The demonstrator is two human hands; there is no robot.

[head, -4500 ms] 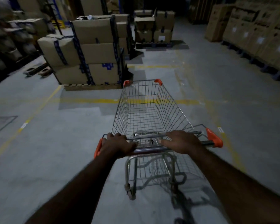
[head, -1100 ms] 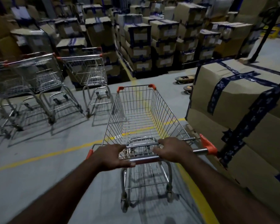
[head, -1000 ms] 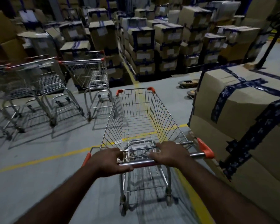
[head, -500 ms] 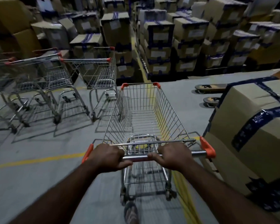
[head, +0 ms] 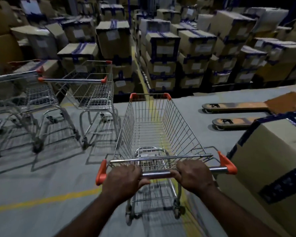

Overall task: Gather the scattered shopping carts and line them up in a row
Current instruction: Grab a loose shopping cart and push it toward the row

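Note:
A wire shopping cart [head: 154, 130] with orange corner caps stands straight in front of me on the grey floor. My left hand [head: 125, 179] grips the left part of its metal handle bar. My right hand [head: 192, 175] grips the bar further right. The basket is empty. Just to its left stands a parked cart [head: 92, 93], and another cart [head: 24, 93] stands beyond that at the left edge, side by side with it.
Stacked cardboard boxes [head: 162, 48] on pallets fill the far side. A large taped box [head: 273, 159] stands close on my right. Two pallet jack forks [head: 236, 106] lie on the floor ahead right. A yellow floor line [head: 41, 200] crosses under me.
I have pushed the cart forward and turned it toward the row of parked carts, which are now closer on the left. Both hands stay on the handle.

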